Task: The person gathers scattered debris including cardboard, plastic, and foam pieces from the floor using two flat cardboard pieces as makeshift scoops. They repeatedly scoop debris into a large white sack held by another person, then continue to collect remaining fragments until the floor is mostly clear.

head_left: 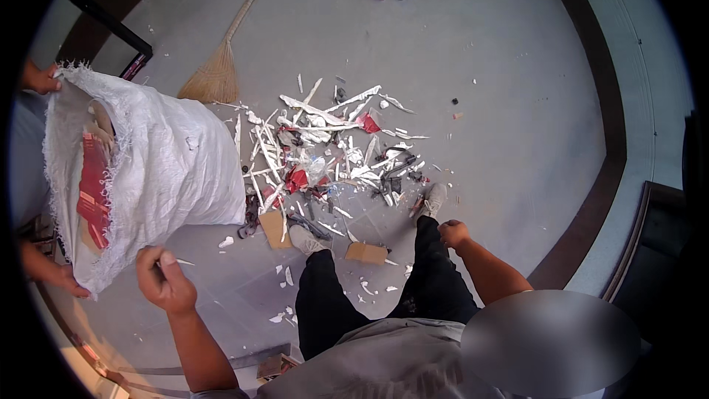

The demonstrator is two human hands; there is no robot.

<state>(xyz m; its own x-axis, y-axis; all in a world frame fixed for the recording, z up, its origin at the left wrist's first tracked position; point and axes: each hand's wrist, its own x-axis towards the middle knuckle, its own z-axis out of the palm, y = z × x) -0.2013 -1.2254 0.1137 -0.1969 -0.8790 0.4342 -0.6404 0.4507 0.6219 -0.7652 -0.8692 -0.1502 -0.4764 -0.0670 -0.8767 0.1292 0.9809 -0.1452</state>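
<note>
- White scrap sliver (185, 261) sits pinched in the left hand (164, 278), near the mouth of a white woven sack (170, 155) at the left.
- Right hand (452, 233) hangs closed in a fist, holding nothing visible, near the debris pile (332, 155) on the floor (502, 103).
- Another person's hands (40, 80) grip the sack's rim; the rest of that person is cut off.
- The sliver is thin and pale, its detail unclear.
</note>
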